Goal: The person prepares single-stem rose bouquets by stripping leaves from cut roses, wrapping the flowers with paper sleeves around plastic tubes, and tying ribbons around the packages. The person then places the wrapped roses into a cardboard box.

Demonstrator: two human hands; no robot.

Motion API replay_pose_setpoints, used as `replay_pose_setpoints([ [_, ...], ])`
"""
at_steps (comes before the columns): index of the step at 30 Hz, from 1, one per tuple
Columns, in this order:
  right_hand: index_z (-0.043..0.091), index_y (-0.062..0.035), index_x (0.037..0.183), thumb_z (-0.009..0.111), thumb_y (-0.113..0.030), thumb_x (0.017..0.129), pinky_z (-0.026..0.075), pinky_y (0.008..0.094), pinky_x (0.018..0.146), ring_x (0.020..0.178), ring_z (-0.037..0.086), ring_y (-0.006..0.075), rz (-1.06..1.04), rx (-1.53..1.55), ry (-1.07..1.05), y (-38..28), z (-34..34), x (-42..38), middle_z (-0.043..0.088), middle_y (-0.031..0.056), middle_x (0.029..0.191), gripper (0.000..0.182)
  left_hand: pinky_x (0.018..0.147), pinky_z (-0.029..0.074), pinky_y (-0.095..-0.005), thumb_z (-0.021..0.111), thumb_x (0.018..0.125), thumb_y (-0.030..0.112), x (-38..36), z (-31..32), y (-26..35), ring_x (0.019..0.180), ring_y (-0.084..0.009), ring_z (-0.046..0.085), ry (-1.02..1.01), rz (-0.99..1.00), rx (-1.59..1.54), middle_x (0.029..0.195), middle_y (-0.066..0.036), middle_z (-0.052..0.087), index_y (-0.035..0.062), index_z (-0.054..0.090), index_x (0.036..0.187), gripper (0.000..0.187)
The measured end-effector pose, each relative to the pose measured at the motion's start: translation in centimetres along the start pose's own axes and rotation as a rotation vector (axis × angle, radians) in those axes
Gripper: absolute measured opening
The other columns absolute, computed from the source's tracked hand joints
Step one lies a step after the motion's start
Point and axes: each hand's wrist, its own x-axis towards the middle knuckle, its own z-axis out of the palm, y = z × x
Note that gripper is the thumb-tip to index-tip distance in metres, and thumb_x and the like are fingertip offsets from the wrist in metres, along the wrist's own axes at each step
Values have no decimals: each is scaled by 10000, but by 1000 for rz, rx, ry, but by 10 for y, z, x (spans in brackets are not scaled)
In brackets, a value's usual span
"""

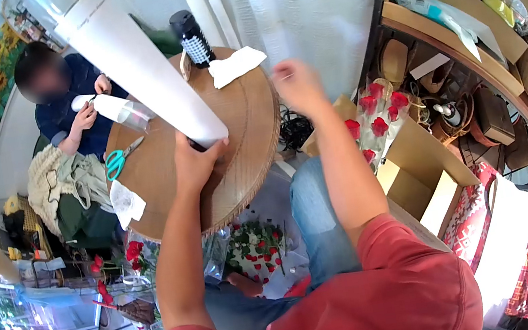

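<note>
A long white sleeve [143,63] with small script lettering and a clear far end stands tilted over the round wooden table [242,131]. My left hand [198,164] is closed around its lower end, thumb along the near edge. Whatever is inside the sleeve is hidden. My right hand [299,88] is off the table's right edge, smeared by motion, so its fingers cannot be made out. Nearest to it on the table is a crumpled white tissue [237,66]. A black patterned bottle [192,38] stands behind the tissue. Teal-handled scissors [120,160] lie at the table's left side.
Across the table a person [78,83] handles a smaller white sleeve [109,107]. Another tissue [126,203] hangs at the left edge. Wrapped red roses [379,126] rest by an open cardboard box [418,166] at right. Rose heads and leaves [255,245] lie below the table.
</note>
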Motion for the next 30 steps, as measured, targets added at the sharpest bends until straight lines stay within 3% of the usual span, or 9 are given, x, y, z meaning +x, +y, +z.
replay_pose_setpoints([
  [3,746,-14,995,665,-180,895,574,406,824,899,742,326,168,88,261,71,12,9,763,187,948,210,960,551,-416,936,719,160,4,2,-7,1125,-312,689,25,-21,-39,1203,-203,702,-4,495,1364,799],
  [7,737,13,958,610,-104,889,568,395,820,907,739,329,380,65,-83,127,69,-75,758,208,930,185,987,545,-416,926,743,107,4,5,-11,1135,-299,683,21,9,-216,1236,-184,689,-3,495,1380,778],
  [9,753,12,976,606,-114,873,566,435,883,987,735,363,658,142,-519,154,94,-108,756,250,1002,220,998,541,-416,923,749,95,4,4,-14,1139,-297,681,32,22,-164,1240,-179,685,-6,500,1380,767],
  [11,738,11,1126,643,-172,855,549,469,969,1094,708,398,365,-302,-739,211,130,-144,728,270,1175,341,1012,532,-412,920,751,96,4,2,-13,1147,-300,677,18,-39,-100,1240,-180,682,-21,515,1368,747],
  [17,499,-99,1513,632,-238,875,484,471,1102,1323,578,417,719,-365,-661,327,181,-163,569,255,1467,666,979,535,-387,945,717,139,4,1,-21,1086,-243,685,38,-6,-80,1178,-148,711,-36,589,1283,692],
  [23,426,-239,1581,597,-431,916,312,540,1216,1508,346,396,908,-443,-565,399,232,-123,356,204,1637,713,915,540,-359,942,717,150,4,-1,-6,985,-228,694,-12,-67,104,1083,-119,736,-13,695,1115,496],
  [27,455,-228,1569,572,-508,927,296,542,1219,1486,370,407,992,-311,-457,413,246,-111,416,185,1603,710,890,547,-361,943,694,100,6,1,-2,939,-215,693,23,2,41,1012,-90,733,-9,709,1067,453],
  [28,493,-225,1543,585,-508,927,309,553,1205,1482,374,406,960,-302,-419,411,244,-110,419,178,1603,684,890,547,-361,943,694,100,7,-1,-3,939,-215,693,29,4,51,1012,-90,733,-9,709,1067,453],
  [30,532,-221,1517,598,-507,926,322,564,1192,1477,378,406,925,-286,-390,415,243,-122,421,171,1603,660,1014,506,-396,955,726,176,4,-5,-7,1148,-251,640,-82,-70,-132,1268,-134,654,-34,567,1336,753],
])
